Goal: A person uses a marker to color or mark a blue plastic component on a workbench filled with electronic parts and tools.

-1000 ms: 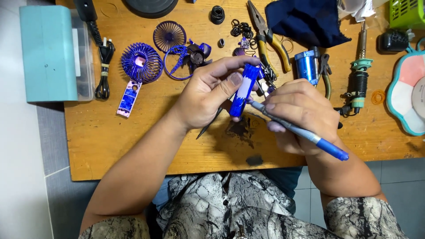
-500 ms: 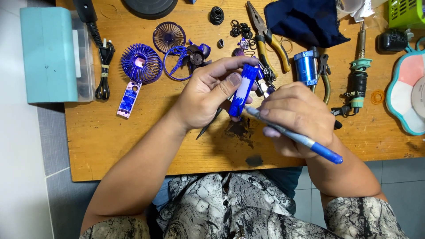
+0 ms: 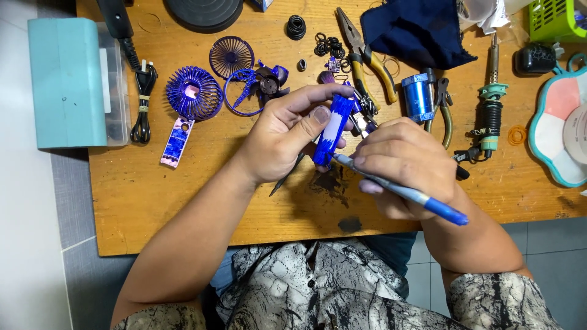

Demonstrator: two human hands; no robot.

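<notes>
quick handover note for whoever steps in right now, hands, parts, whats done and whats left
Left hand: holds the blue fan handle casing upright above the table.
Right hand: holds a blue-handled tool, tip at the casing's lower end.
Done: fan is apart; grille, second grille, blade ring and circuit strip lie to the left.
Left: work at the casing is unfinished; nothing is reassembled.

Bench: wooden tabletop (image 3: 183, 201), orange-brown, w/ dark burn/stain marks near front edge. Floor (image 3: 36, 256) was grey tile, pale grout lines. Light even, overhead, soft shadows. No walls or windows in view.
</notes>
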